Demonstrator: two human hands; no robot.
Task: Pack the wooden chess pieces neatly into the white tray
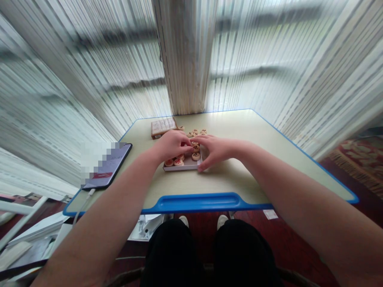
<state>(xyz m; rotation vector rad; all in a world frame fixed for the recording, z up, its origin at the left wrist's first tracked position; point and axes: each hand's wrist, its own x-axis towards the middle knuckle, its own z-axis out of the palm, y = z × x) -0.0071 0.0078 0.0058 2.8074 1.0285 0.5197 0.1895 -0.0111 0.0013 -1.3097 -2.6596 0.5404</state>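
A shallow white-rimmed box (183,168) lies on the table with round wooden Chinese chess pieces (178,162) inside, some marked in red and some in dark characters. My left hand (173,144) reaches over the box from the left, its fingers bent together above the pieces; what they pinch, if anything, is hidden. At the box's right side is my right hand (214,149), thumb at the near corner and fingers stretched toward the far pieces, spread apart. More loose chess pieces (195,134) lie beyond the box, partly behind my hands.
A brown box with a pale printed top (164,126) sits at the back left. On the left edge lies a phone (112,169) with a white cable (84,205). The table (257,183) has a blue rim and front groove (197,201). Curtains (188,59) hang behind it.
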